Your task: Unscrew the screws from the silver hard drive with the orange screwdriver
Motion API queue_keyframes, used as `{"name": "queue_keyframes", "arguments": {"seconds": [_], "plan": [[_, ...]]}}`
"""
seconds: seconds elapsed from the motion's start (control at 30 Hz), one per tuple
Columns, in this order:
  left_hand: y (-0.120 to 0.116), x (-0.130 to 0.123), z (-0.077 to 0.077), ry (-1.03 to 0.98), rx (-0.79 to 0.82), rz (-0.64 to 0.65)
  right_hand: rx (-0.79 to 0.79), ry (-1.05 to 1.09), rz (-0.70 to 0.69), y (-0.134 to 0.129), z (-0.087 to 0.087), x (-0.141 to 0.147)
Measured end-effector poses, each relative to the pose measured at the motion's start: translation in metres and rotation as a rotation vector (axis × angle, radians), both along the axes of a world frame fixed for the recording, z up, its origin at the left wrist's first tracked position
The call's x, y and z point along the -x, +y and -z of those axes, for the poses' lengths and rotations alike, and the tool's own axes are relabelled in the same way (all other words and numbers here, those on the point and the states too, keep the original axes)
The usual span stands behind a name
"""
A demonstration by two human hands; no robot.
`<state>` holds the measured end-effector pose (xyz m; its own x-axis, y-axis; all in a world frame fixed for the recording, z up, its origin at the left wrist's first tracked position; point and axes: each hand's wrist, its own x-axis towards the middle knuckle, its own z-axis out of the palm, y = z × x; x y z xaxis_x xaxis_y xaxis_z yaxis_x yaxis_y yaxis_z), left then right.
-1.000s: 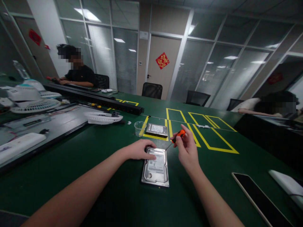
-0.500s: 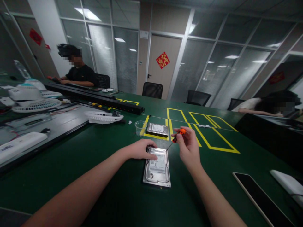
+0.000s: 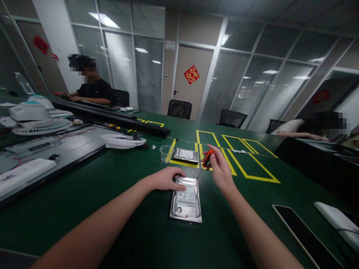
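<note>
1. Two bare hands work over one hard drive [image 3: 186, 204], which lies flat with its label up on the near part of the green table [image 3: 146, 239] in the head view.
2. Left hand [image 3: 168, 178]: partly closed, with its thumb across the label and its other fingers bent around the drive's far left corner, seemingly steadying it; the fingertips are hidden.
3. Right hand [image 3: 221, 169]: closed around the orange-and-black screwdriver [image 3: 208, 157], whose shaft slants down to the drive's far right corner. Whether the tip sits in a screw is too small to tell.
4. Progress, as judged: screwdriver work at that corner looks under way. The metal cover is on the drive; how many screws are out or left cannot be told.
5. Farther off, a second drive [image 3: 185, 154] lies at a yellow tape outline [image 3: 183, 163], with a clear cup [image 3: 166, 154] just beside it on the left.
6. Near right lies a dark-screened phone [image 3: 305, 233], well apart from both hands.
</note>
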<state>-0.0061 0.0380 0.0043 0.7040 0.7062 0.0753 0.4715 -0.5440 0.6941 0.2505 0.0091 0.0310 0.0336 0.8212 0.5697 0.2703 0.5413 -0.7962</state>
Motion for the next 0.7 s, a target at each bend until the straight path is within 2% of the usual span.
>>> {"name": "queue_keyframes", "arguments": {"seconds": [0.23,0.43,0.7], "plan": [[0.000,0.000,-0.001,-0.011,0.016,0.006,-0.033,-0.053,-0.026,0.008,0.003,0.004],[0.001,0.000,-0.001,-0.003,0.033,-0.003,-0.051,0.062,-0.013,0.007,0.009,0.006],[0.001,0.000,0.001,-0.016,0.026,0.002,-0.034,0.110,-0.054,0.002,0.008,0.009]]}}
